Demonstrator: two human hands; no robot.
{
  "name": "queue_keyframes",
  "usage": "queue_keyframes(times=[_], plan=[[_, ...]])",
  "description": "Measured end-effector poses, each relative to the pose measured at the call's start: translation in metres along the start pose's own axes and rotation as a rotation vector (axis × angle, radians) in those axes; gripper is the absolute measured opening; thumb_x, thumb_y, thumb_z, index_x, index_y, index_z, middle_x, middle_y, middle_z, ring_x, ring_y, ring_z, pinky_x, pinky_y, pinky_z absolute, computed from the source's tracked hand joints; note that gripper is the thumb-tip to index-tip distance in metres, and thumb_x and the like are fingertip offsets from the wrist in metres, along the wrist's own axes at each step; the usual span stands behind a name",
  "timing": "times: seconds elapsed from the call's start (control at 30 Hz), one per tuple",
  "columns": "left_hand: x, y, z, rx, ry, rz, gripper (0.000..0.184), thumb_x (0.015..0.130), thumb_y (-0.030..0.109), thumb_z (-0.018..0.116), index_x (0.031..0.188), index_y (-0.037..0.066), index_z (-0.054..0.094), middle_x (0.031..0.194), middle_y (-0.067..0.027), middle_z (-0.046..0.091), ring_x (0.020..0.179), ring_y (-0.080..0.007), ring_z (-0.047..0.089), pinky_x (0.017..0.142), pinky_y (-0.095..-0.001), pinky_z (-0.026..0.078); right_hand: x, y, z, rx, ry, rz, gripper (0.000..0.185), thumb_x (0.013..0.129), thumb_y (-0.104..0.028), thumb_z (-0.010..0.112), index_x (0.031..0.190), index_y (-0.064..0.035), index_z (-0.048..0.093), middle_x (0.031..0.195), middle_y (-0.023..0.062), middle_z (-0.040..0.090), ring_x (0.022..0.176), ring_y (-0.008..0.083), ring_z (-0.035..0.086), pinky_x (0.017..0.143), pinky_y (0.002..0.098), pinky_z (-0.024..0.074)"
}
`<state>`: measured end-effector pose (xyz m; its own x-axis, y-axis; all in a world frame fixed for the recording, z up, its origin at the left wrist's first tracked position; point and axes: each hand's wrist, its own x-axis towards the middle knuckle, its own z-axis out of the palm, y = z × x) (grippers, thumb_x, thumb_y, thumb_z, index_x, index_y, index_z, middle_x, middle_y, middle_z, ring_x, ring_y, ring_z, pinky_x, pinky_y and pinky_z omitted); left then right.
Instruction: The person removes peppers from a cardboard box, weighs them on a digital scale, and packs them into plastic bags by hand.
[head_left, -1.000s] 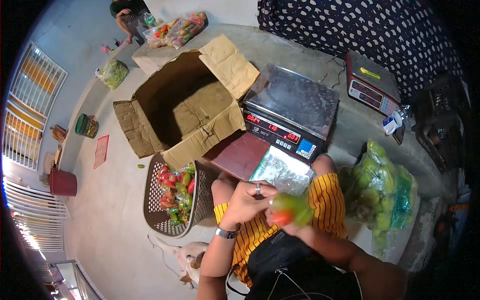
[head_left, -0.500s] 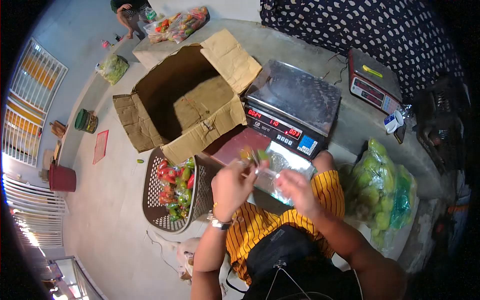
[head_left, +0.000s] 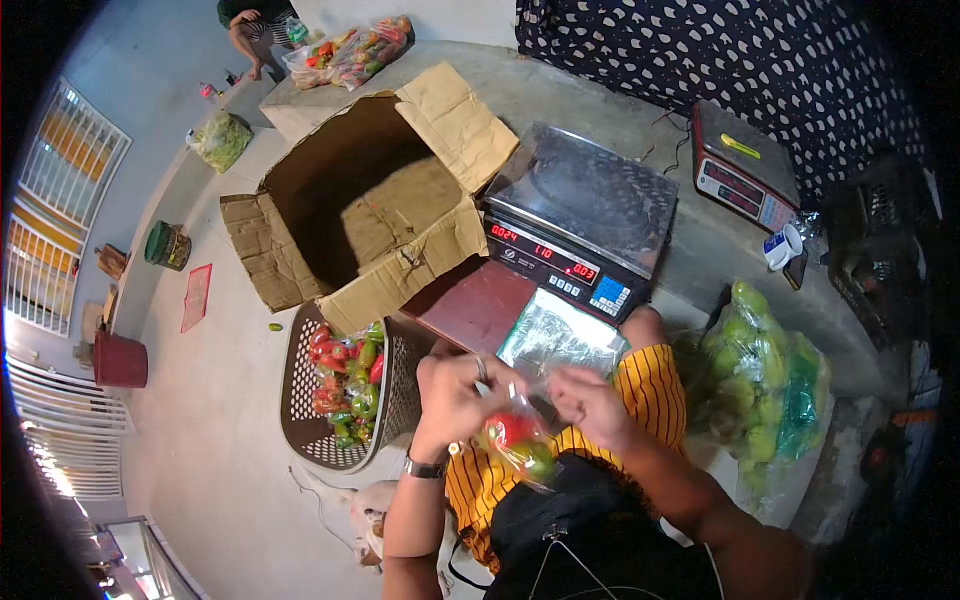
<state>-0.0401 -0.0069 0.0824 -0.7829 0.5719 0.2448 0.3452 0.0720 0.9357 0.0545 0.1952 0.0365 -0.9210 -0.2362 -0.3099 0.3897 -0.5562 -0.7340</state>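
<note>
In front of my lap hangs a small clear plastic bag (head_left: 520, 440) with red and green peppers in it. My left hand (head_left: 462, 392) is closed around the bag near its neck, a ring and a wrist watch showing. Beside it, my right hand (head_left: 592, 404) is pinched at the bag's gathered top, partly blurred. Just beyond my hands lies a stack of clear plastic bags (head_left: 565, 335). To the left stands a perforated basket (head_left: 403, 375) holding bagged red and green peppers (head_left: 350, 375).
A digital scale (head_left: 585, 195) with a lit display stands ahead, beside an open cardboard box (head_left: 400, 265). A second scale (head_left: 745, 170) carries a yellow cutter. A bag of green produce (head_left: 745, 370) sits at right. An animal (head_left: 375, 510) lies below left; a person (head_left: 255, 25) sits far off.
Both hands have drawn toward my body. The bag of peppers has swung from beyond my hands to hanging below them, over my lap.
</note>
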Motion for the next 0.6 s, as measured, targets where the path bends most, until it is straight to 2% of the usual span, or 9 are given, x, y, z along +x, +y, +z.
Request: queue_keyframes(times=[0.03, 0.1, 0.17, 0.23, 0.37, 0.47, 0.5, 0.53, 0.6], plan=[[0.0, -0.004, -0.001, 0.234, 0.076, -0.026, 0.011, 0.085, 0.008, 0.079, 0.079, 0.001, 0.073, 0.072, -0.0053, 0.068, 0.059, -0.0172, 0.058, 0.057, -0.0284, 0.044, -0.001, -0.007, -0.001, -0.173, 0.046, 0.007, 0.024, 0.109, -0.025, 0.048, 0.091, -0.0106, 0.052, 0.069, -0.0037, 0.039, 0.058, 0.0076, 0.036, 0.054, 0.0231, 0.0272], [0.002, 0.004, 0.012, 0.473, 0.231, -0.039, 0.007, 0.084, 0.007, 0.079, 0.081, 0.004, 0.074, 0.074, -0.005, 0.067, 0.061, -0.0162, 0.058, 0.056, -0.0281, 0.043, -0.003, 0.019, 0.018, 0.093, -0.057, 0.096, 0.022, 0.109, -0.026, 0.048, 0.097, -0.0088, 0.055, 0.071, -0.0046, 0.042, 0.057, 0.0055, 0.037, 0.051, 0.0213, 0.0272], [-0.005, 0.024, 0.01, 0.143, 0.072, -0.093, 0.007, 0.084, 0.005, 0.079, 0.086, 0.001, 0.074, 0.08, -0.0096, 0.068, 0.072, -0.0185, 0.064, 0.065, -0.0294, 0.049, -0.004, 0.055, 0.001, 0.363, -0.2, 0.132, 0.021, 0.109, -0.024, 0.046, 0.105, -0.0062, 0.058, 0.077, -0.0026, 0.048, 0.057, 0.0064, 0.039, 0.051, 0.0224, 0.0301], [-0.009, 0.021, 0.001, -0.092, -0.098, -0.049, 0.003, 0.089, 0.003, 0.076, 0.088, 0.0, 0.074, 0.084, -0.0061, 0.071, 0.075, -0.0131, 0.064, 0.067, -0.0282, 0.05, -0.003, 0.038, 0.001, 0.394, 0.22, 0.118, 0.022, 0.109, -0.023, 0.046, 0.104, -0.0059, 0.059, 0.077, -0.0019, 0.049, 0.057, 0.0076, 0.039, 0.051, 0.0235, 0.0304], [-0.009, 0.016, 0.025, 0.186, 0.253, -0.376, 0.007, 0.084, 0.005, 0.081, 0.09, 0.005, 0.079, 0.081, -0.0057, 0.076, 0.083, -0.0152, 0.07, 0.074, -0.0299, 0.053, -0.001, 0.009, 0.004, -0.089, 0.157, -0.078, 0.022, 0.108, -0.024, 0.049, 0.096, -0.0086, 0.059, 0.072, -0.0031, 0.049, 0.056, 0.0073, 0.044, 0.052, 0.023, 0.0307], [-0.015, 0.025, 0.028, -0.332, 0.179, -0.248, 0.009, 0.091, -0.001, 0.073, 0.098, -0.002, 0.078, 0.094, -0.0104, 0.077, 0.105, -0.0223, 0.072, 0.088, -0.0323, 0.056, -0.017, 0.03, 0.025, 0.107, -0.137, -0.001, 0.023, 0.108, -0.028, 0.051, 0.093, -0.0126, 0.059, 0.071, -0.0055, 0.05, 0.057, 0.006, 0.044, 0.051, 0.0225, 0.0308], [-0.017, 0.023, 0.012, -0.394, -0.039, -0.115, 0.007, 0.09, -0.004, 0.073, 0.095, -0.003, 0.077, 0.098, -0.013, 0.078, 0.112, -0.0259, 0.07, 0.094, -0.035, 0.055, -0.021, 0.032, 0.021, 0.13, -0.239, 0.042, 0.022, 0.108, -0.031, 0.051, 0.107, -0.0122, 0.063, 0.075, -0.0043, 0.055, 0.058, 0.0063, 0.047, 0.053, 0.0206, 0.0356], [-0.021, 0.014, 0.002, -0.71, -0.211, -0.088, 0.005, 0.089, -0.006, 0.074, 0.091, -0.004, 0.077, 0.096, -0.0145, 0.077, 0.112, -0.0264, 0.07, 0.096, -0.0381, 0.055, -0.021, 0.028, 0.017, 0.156, -0.21, 0.058, 0.021, 0.107, -0.029, 0.053, 0.113, -0.0117, 0.064, 0.076, -0.0037, 0.056, 0.059, 0.0066, 0.048, 0.054, 0.0207, 0.0378], [-0.029, -0.01, 0.001, -0.765, -0.296, -0.03, 0.007, 0.087, -0.008, 0.074, 0.093, -0.004, 0.075, 0.104, -0.0162, 0.077, 0.112, -0.0283, 0.071, 0.094, -0.0407, 0.057, -0.021, 0.021, 0.01, 0.213, -0.154, 0.087, 0.026, 0.105, -0.024, 0.058, 0.125, -0.0107, 0.064, 0.078, -0.0026, 0.059, 0.06, 0.0072, 0.051, 0.057, 0.0209, 0.0423]])
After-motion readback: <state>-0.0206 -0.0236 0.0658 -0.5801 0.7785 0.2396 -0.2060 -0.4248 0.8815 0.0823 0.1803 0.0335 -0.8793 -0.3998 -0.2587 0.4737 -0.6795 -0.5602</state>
